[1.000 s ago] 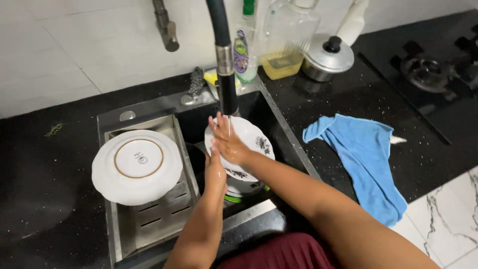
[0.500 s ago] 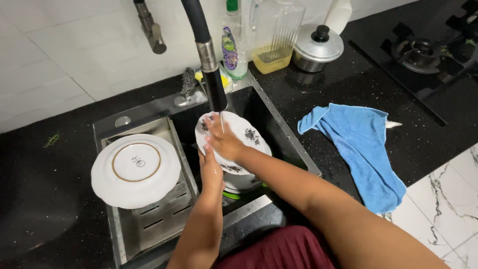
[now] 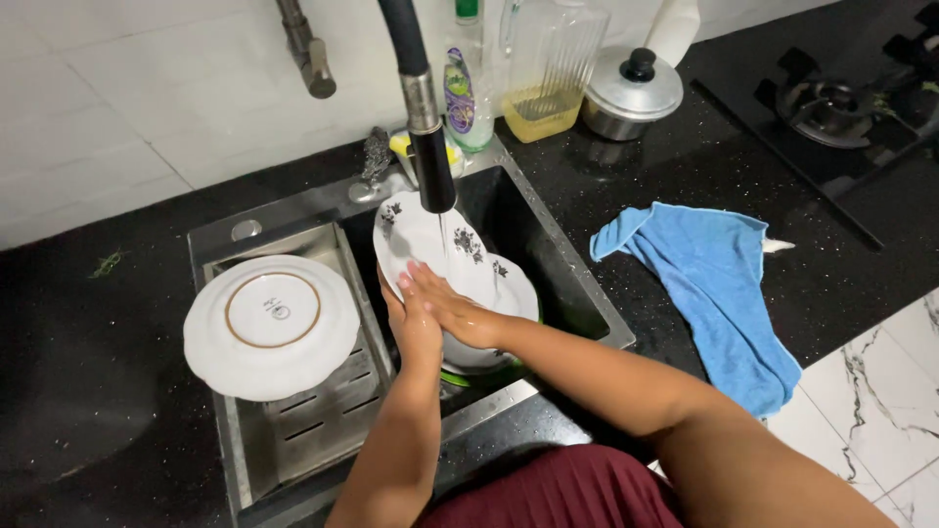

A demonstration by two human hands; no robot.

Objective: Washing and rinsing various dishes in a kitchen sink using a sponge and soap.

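The head view looks down on my left hand (image 3: 413, 323), which grips the near rim of a white round plate with dark flower prints (image 3: 430, 244); my fingers curl behind the edge and are hidden, so only the thumb side and knuckles show. My right hand (image 3: 452, 305) lies flat and open on the plate's face, fingers spread, holding nothing. The plate is tilted up over the dark steel sink basin (image 3: 548, 264), under the black pull-down tap (image 3: 427, 147), and a thin stream of water hits its upper part. Beneath it sits a second white dish (image 3: 509, 293), mostly covered by my hands and the plate, with a strip of something green (image 3: 460, 376) showing under it; I cannot tell what that is.

To the left, a white plate with a gold ring on its underside (image 3: 271, 326) lies upside down on the slotted steel drainer (image 3: 323, 411). On the black speckled table to the right lies a crumpled blue cloth (image 3: 719, 284). Behind the sink stand a clear dish-soap bottle (image 3: 466, 88) and a ribbed glass jug with yellow liquid (image 3: 548, 68), both cut off at the top, then a steel pot with a black-knobbed lid (image 3: 631, 93). A black gas hob (image 3: 831, 108) is partly out of frame.
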